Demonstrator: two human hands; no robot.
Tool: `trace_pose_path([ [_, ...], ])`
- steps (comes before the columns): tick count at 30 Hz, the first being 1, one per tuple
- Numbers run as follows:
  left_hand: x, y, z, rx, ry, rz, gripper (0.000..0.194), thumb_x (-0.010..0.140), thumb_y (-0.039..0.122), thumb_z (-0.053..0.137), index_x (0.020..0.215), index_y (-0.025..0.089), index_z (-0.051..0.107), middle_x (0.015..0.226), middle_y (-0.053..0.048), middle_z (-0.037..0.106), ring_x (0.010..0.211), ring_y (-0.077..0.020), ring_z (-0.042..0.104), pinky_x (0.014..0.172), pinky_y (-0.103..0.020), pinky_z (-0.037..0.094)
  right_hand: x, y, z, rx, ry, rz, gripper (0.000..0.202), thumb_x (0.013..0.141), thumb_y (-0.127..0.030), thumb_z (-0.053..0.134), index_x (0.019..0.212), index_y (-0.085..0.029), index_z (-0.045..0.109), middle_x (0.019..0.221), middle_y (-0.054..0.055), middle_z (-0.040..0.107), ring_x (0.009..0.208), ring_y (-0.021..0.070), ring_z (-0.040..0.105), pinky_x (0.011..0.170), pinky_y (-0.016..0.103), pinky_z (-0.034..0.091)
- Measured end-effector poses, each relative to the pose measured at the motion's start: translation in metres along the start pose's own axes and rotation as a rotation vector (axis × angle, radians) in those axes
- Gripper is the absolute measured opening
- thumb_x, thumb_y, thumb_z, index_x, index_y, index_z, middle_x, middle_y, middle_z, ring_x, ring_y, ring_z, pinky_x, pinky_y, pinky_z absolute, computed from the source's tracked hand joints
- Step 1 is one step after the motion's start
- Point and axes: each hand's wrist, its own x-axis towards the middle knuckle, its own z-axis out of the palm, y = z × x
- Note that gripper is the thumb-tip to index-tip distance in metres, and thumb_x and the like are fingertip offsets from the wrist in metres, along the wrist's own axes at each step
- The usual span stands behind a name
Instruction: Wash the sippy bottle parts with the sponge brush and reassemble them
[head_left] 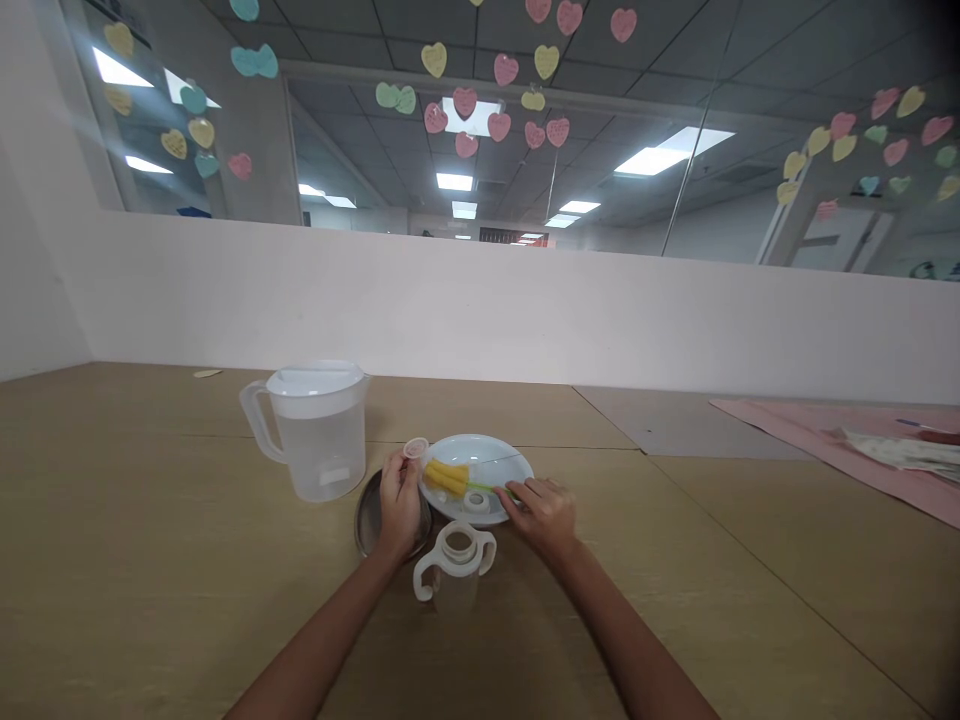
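Observation:
Pinched in my left hand (pixel 399 505) is a small round translucent cap (pixel 415 448), raised beside the left rim of the white plate (pixel 514 470). My right hand (pixel 544 512) grips the thin green handle of a sponge brush (pixel 447 478). Its yellow sponge head points left over the plate, close to my left fingers. A small white ring-shaped part (pixel 476 501) lies in the plate below the brush. Between my forearms stands an open-topped clear cup with two white handles (pixel 456 570). Partly hidden behind my left hand is a round metal dish (pixel 367 515).
A lidded translucent pitcher (pixel 322 440) with liquid inside stands left of the plate. A pink cloth (pixel 795 425) with a white packet (pixel 900 450) on it lies at the far right. Behind the wooden table (pixel 187 560) rises a white wall (pixel 465 310) with windows above.

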Motion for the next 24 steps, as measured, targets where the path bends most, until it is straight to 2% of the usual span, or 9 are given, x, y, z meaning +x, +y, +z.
trace_pose_path([
  [5, -0.005, 0.011, -0.001, -0.016, 0.013, -0.033, 0.022, 0.081, 0.042, 0.047, 0.079, 0.021, 0.055, 0.075, 0.001, 0.058, 0.075, -0.0147, 0.055, 0.072, -0.023, 0.046, 0.0, 0.002, 0.002, -0.047, -0.021, 0.017, 0.035, 0.083, -0.037, 0.056, 0.054, -0.018, 0.06, 0.045, -0.001, 0.049, 0.048, 0.008, 0.044, 0.054, 0.025, 0.024],
  [12, -0.003, 0.006, 0.001, -0.074, -0.036, -0.038, 0.027, 0.078, 0.043, 0.052, 0.092, 0.02, 0.053, 0.088, -0.002, 0.061, 0.083, -0.0158, 0.058, 0.074, -0.025, 0.046, 0.0, 0.001, -0.001, -0.022, 0.091, 0.102, 0.025, 0.081, -0.033, 0.06, 0.062, -0.018, 0.063, 0.049, 0.0, 0.054, 0.05, 0.0094, 0.047, 0.056, 0.025, 0.027],
  [15, 0.001, 0.0, 0.001, -0.067, 0.027, 0.015, 0.026, 0.076, 0.043, 0.054, 0.087, 0.019, 0.052, 0.086, -0.002, 0.059, 0.083, -0.0151, 0.057, 0.076, -0.025, 0.045, 0.0, -0.002, -0.003, 0.02, 0.078, 0.028, 0.024, 0.08, -0.032, 0.061, 0.06, -0.019, 0.061, 0.048, -0.001, 0.053, 0.049, 0.0088, 0.046, 0.055, 0.025, 0.027],
  [18, 0.008, -0.001, -0.002, -0.078, 0.143, 0.064, 0.024, 0.075, 0.041, 0.055, 0.084, 0.02, 0.049, 0.077, 0.001, 0.055, 0.073, -0.0122, 0.056, 0.07, -0.023, 0.045, 0.0, -0.003, -0.003, 0.018, 0.055, 0.001, 0.031, 0.082, -0.032, 0.058, 0.054, -0.018, 0.057, 0.045, -0.001, 0.05, 0.047, 0.0086, 0.044, 0.054, 0.026, 0.025],
  [21, 0.016, 0.002, -0.009, -0.108, 0.189, 0.065, 0.025, 0.076, 0.042, 0.054, 0.085, 0.02, 0.046, 0.062, 0.005, 0.05, 0.054, -0.0094, 0.052, 0.056, -0.02, 0.044, 0.0, 0.0, 0.0, -0.007, 0.068, 0.133, 0.033, 0.084, -0.032, 0.054, 0.055, -0.018, 0.058, 0.046, 0.0, 0.052, 0.049, 0.0092, 0.046, 0.054, 0.025, 0.027],
  [24, 0.025, 0.0, -0.018, -0.032, 0.187, 0.062, 0.028, 0.074, 0.044, 0.056, 0.087, 0.02, 0.05, 0.053, 0.008, 0.046, 0.044, -0.0088, 0.047, 0.047, -0.019, 0.04, 0.0, 0.006, 0.003, -0.013, 0.07, 0.315, 0.032, 0.087, -0.032, 0.049, 0.061, -0.017, 0.062, 0.053, 0.002, 0.059, 0.051, 0.01, 0.049, 0.055, 0.024, 0.03],
])
